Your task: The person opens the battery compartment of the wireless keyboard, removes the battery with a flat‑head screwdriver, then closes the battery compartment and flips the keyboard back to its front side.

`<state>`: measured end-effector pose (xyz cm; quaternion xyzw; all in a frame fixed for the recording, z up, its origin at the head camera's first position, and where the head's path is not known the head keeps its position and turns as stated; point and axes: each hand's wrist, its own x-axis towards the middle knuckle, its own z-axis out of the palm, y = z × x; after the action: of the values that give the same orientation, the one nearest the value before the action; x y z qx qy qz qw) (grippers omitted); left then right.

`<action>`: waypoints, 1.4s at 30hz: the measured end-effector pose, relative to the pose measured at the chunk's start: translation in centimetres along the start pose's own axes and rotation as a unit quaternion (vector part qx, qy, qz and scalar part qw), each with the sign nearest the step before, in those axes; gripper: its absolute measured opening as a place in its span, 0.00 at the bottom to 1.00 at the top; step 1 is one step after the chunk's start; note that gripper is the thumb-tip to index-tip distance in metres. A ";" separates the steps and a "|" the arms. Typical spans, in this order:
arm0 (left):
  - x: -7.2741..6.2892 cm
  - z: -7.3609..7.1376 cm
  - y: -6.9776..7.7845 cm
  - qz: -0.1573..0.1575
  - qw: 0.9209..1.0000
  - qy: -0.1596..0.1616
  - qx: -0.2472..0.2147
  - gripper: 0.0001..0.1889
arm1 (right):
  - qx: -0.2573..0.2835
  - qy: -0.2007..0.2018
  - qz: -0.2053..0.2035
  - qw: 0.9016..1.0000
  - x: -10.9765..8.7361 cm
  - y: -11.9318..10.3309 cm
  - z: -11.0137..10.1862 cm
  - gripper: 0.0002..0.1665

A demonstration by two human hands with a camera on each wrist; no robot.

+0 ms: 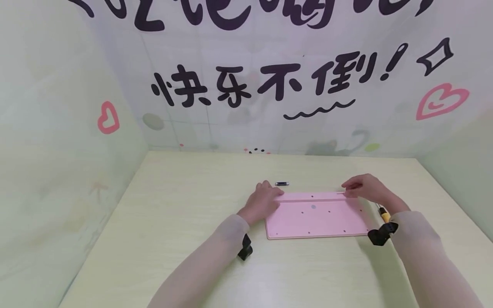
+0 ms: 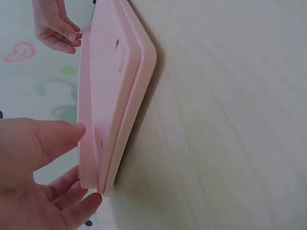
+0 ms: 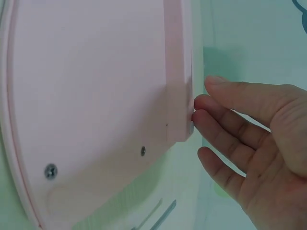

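A pink keyboard (image 1: pixel 317 220) lies underside up, with several small screws and a raised ridge (image 3: pixel 177 72) along its far edge. My left hand (image 1: pixel 263 203) grips its far left corner. In the left wrist view the thumb (image 2: pixel 60 136) presses on the ridge, and the other fingers are behind and below the edge. My right hand (image 1: pixel 366 188) is at the far right end. Its index and middle fingertips touch the back of the ridge in the right wrist view, with the thumb (image 3: pixel 240 93) apart from them and the fingers loosely bent.
Behind the keyboard lies a small dark cylinder with silver ends (image 1: pixel 282 183), like a battery. A screwdriver with a yellow and black handle (image 1: pixel 384 214) lies right of the keyboard, partly hidden by my right wrist. A printed curtain (image 1: pixel 246 128) closes the table's far side.
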<state>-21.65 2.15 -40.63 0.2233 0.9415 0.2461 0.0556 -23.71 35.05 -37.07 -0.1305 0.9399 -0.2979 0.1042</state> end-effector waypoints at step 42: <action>-5.8 1.5 0.6 -0.110 0.969 0.035 -0.220 0.24 | 0.011 0.032 0.065 0.997 -6.3 1.9 3.0 0.30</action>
<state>-15.93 0.70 -41.72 0.0917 0.8842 0.4477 0.0970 -17.34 36.93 -39.85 -0.0583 0.9459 -0.3047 0.0948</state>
